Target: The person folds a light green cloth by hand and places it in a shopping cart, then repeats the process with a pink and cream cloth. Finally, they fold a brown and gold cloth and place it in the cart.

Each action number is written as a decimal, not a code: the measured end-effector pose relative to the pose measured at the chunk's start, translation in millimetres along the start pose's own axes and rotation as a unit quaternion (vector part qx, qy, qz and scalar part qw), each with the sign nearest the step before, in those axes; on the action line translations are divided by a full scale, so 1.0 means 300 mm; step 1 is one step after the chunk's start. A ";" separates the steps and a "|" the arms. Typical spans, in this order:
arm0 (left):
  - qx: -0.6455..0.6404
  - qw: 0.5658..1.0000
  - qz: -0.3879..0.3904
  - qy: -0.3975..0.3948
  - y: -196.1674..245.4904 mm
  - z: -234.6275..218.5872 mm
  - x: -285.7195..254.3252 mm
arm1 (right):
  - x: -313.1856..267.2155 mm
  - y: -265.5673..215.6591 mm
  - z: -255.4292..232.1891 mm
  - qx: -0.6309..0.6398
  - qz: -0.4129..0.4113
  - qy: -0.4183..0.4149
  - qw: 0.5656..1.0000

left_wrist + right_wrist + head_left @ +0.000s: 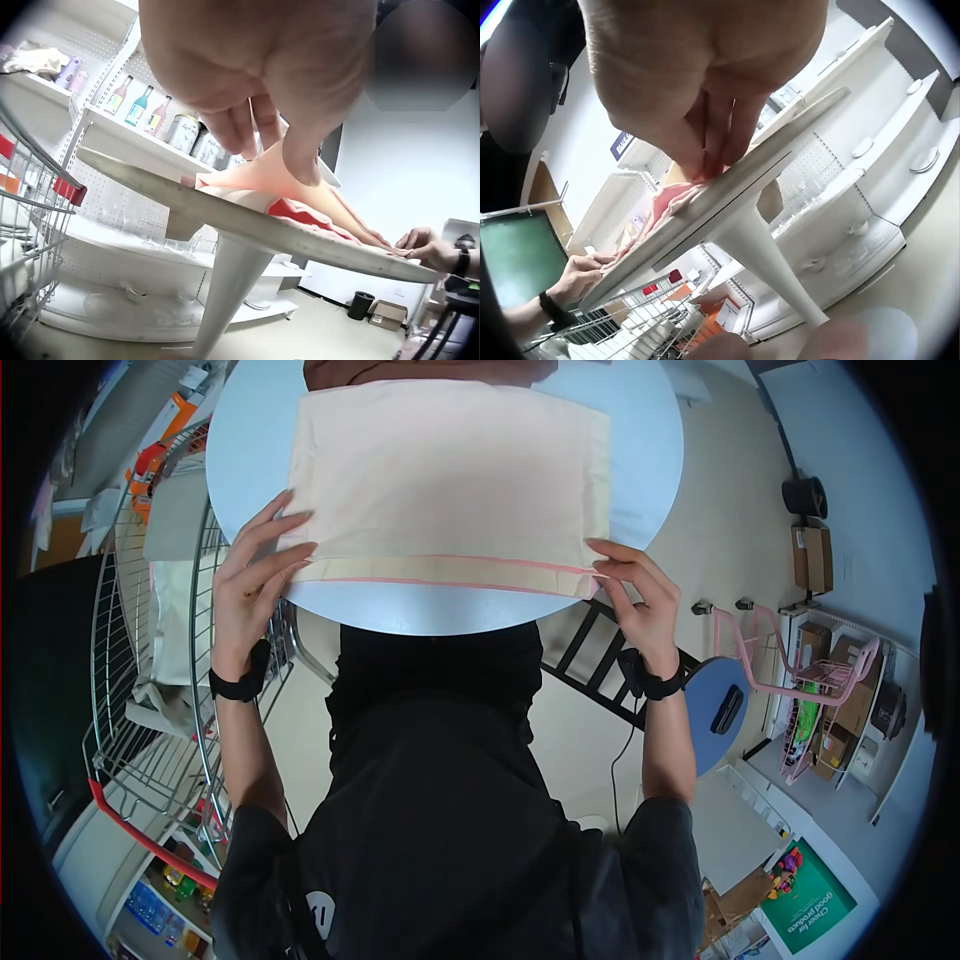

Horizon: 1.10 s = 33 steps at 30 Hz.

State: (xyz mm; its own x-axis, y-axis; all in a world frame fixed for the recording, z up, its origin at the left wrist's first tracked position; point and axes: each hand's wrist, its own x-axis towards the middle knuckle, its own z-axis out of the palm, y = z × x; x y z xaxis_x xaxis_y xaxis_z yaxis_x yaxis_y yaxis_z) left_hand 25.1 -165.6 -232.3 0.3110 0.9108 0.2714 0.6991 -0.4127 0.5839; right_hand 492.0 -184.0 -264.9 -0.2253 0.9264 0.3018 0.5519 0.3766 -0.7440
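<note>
A cream fabric piece (450, 480) with pink inner edges lies flat across the round white table (240, 490). Its near edge shows a folded band with pink lines, and pink lining (304, 214) shows in its opening in the left wrist view. My left hand (245, 590) pinches the near left corner between thumb and fingers, raising the fabric slightly there. At the near right corner, my right hand (648, 600) pinches the pink-lined edge. The right wrist view has those fingertips (712, 165) right at the table's rim.
Brown cloth (430, 370) lies beyond the cream fabric at the table's far side. To the left stands a wire shopping cart (200, 660) holding light cloths. A blue round stool (705, 725) and a pink cart frame (790, 680) stand to the right. White shelves (150, 255) rise behind the table.
</note>
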 end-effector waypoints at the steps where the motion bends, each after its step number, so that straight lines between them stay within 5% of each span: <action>1: 0.013 1.000 0.013 0.004 0.003 0.001 -0.010 | -0.009 -0.005 0.000 -0.005 -0.009 0.011 1.000; 6: 0.025 0.998 0.039 0.035 -0.003 0.002 -0.058 | -0.044 -0.050 0.002 -0.031 -0.074 0.051 0.996; 13: 0.003 0.999 -0.012 -0.035 -0.060 0.051 -0.134 | -0.113 0.006 0.072 -0.116 -0.162 0.016 0.980; 20: 0.029 0.998 -0.005 -0.052 -0.071 0.038 -0.127 | -0.122 -0.027 0.073 -0.187 -0.150 -0.028 0.970; 26: 0.112 0.989 0.035 -0.088 -0.102 0.012 -0.150 | -0.172 0.005 0.118 -0.298 -0.162 0.013 0.941; 33: 0.148 0.985 0.093 -0.011 -0.160 0.049 -0.218 | -0.161 -0.057 0.112 -0.326 -0.145 -0.004 0.934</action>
State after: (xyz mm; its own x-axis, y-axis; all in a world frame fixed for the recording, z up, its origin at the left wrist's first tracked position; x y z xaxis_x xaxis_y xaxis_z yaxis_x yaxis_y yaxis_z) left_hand -19.5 -205.2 -289.3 0.4632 0.8206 0.3348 0.7843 -0.5555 0.2764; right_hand 466.5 -235.3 -286.6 -0.4463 0.7859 0.4280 0.8376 0.5352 -0.1095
